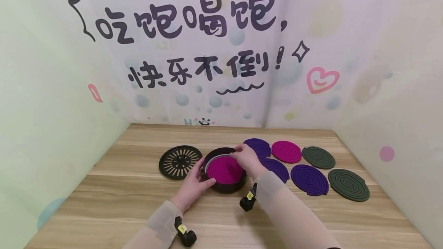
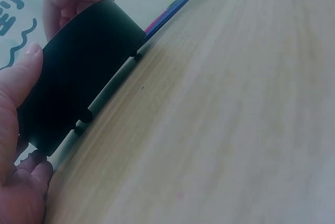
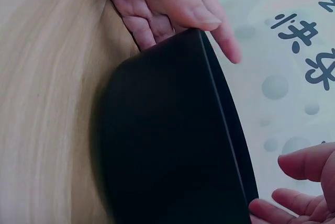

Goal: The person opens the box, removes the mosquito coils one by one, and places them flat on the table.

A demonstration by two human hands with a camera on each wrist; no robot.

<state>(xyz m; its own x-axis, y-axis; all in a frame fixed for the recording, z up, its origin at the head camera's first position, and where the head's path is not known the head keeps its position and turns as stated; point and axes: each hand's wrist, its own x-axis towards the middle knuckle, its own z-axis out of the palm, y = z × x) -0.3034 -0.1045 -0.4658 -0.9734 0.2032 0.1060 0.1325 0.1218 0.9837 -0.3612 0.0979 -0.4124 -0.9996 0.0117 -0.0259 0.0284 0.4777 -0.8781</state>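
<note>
A round black container [image 1: 228, 188] stands upright on the table, with a magenta spiral coaster [image 1: 224, 170] lying inside it. Beside the magenta one, a pale grey curved edge shows along the inner wall. My left hand [image 1: 192, 185] holds the container's left side; the left wrist view has the thumb against the wall and the fingers near the base. At the far right rim is my right hand [image 1: 247, 158], its fingertips touching the edge. In the right wrist view its thumb stands apart from the fingers, with no object visible between them.
Left of the container lies a black slotted round lid [image 1: 173, 170] with a central knob. To the right, purple coasters [image 1: 309, 179], another magenta coaster [image 1: 286, 151] and green coasters [image 1: 348, 184] lie flat. Printed cloth walls [image 1: 207, 107] enclose the wooden table [image 1: 117, 191].
</note>
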